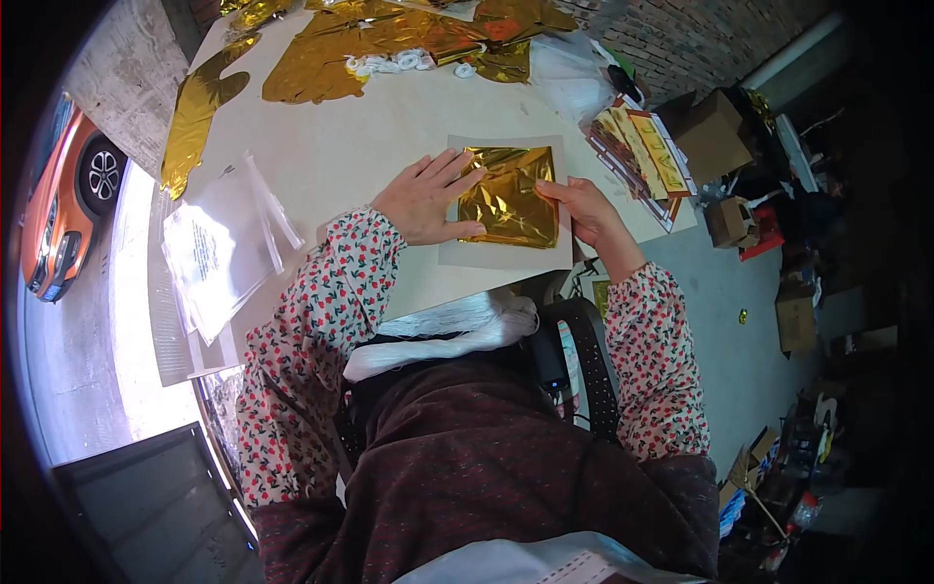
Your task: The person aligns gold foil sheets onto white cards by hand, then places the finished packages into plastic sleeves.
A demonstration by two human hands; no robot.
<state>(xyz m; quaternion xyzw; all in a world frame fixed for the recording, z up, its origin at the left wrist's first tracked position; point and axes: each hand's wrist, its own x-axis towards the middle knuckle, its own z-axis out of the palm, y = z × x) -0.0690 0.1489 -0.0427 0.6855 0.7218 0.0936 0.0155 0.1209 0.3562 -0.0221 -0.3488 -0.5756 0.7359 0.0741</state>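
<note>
A folded square of shiny gold foil (508, 200) lies on a grey-white sheet (486, 255) near the front of the table. My left hand (428, 200) is spread flat, its fingertips and thumb touching the foil's left edge. At the right edge, my right hand (589, 209) has its thumb on top of the foil and its other fingers curled at the side, partly hidden. Both forearms wear flowered sleeves.
Clear plastic bags (219, 248) lie at the table's left. Loose gold foil (331, 58) and white cord (394, 63) cover the far side. Printed cards (642, 151) are stacked at the right edge. White thread (443, 336) hangs over my lap. Cardboard boxes (715, 136) stand to the right.
</note>
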